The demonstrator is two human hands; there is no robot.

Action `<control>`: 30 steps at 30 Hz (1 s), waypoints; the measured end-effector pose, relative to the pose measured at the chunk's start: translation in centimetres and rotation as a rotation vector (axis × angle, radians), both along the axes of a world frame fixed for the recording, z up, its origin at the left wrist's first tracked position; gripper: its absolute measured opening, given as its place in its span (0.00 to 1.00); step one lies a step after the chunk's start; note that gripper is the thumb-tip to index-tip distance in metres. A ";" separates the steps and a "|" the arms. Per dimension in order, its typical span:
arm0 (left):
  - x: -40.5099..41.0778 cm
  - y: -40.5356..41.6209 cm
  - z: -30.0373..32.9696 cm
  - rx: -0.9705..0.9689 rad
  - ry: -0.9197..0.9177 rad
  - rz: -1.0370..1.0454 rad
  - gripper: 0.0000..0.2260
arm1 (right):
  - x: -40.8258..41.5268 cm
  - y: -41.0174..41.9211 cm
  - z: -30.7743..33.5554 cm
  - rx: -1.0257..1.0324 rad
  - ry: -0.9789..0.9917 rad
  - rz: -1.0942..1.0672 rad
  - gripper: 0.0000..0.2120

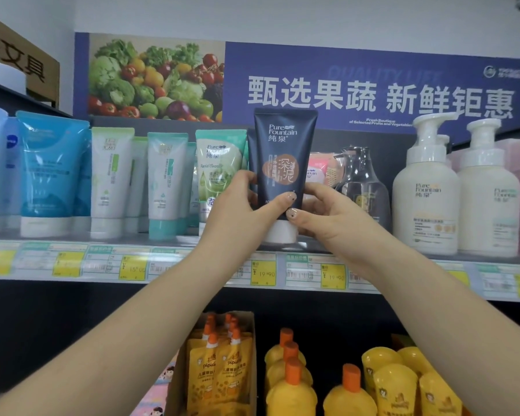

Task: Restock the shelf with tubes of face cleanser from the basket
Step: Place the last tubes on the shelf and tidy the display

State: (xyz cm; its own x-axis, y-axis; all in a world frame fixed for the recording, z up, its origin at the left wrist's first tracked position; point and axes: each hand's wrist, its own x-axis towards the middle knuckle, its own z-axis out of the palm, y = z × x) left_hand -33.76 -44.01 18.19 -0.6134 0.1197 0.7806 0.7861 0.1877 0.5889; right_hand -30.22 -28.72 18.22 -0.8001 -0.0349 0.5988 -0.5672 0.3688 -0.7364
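Head view. The dark tube (283, 163) stands upright, white cap down, at the front of the upper shelf (174, 235). Both hands grasp its lower part. The left hand (240, 205) wraps the left side with its thumb across the front; the right hand (324, 213) takes the right side with its thumb on the front just above the cap. The cap appears to rest on or just over the shelf board; actual contact cannot be confirmed. The basket is not in view.

The step in hand is judged to be seating and squaring the tube in its slot.
- Keep the printed face to the front and the tube vertical.
- Press the cap flat on the board before letting go; a tall tube on a small cap is likely to tip.
- Release one hand at a time, steadying with the other.

Edges and open room.
- Left: the green tube (219, 172) stands just beside the dark tube, touching or nearly so. A sideways push could topple the row.
- Right: a dark pump bottle (362, 187) stands near, with a small pink pack (318, 172) partly hidden behind the tube. The gap on this side is wider.
- Front: the price strip (312, 270) marks the shelf lip just below the cap. Little board lies in front of the cap, so any shift should go backward.
- Above: the blue banner (373, 94) sits behind the tube top, with free height over it.
- Below: yellow bottles (291, 382) fill the lower shelf under the forearms; withdraw the hands straight back.
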 end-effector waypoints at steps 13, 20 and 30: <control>-0.4 -0.4 -0.5 -0.032 0.028 -0.003 0.17 | -0.2 -0.5 -0.1 0.035 0.040 -0.078 0.26; -0.8 -1.2 -0.3 -0.054 -0.049 -0.121 0.17 | 0.0 -0.8 0.1 0.078 0.042 -0.087 0.23; -1.4 -1.9 0.0 -0.071 -0.126 -0.220 0.18 | -0.4 -0.9 0.0 0.051 0.026 -0.086 0.27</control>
State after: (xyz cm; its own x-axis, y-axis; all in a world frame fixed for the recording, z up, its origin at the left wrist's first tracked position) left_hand -35.15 -45.90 18.16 -0.6585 0.3130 0.6844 0.7338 0.0651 0.6762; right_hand -30.64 -29.59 18.19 -0.7858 0.0020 0.6185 -0.5505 0.4535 -0.7009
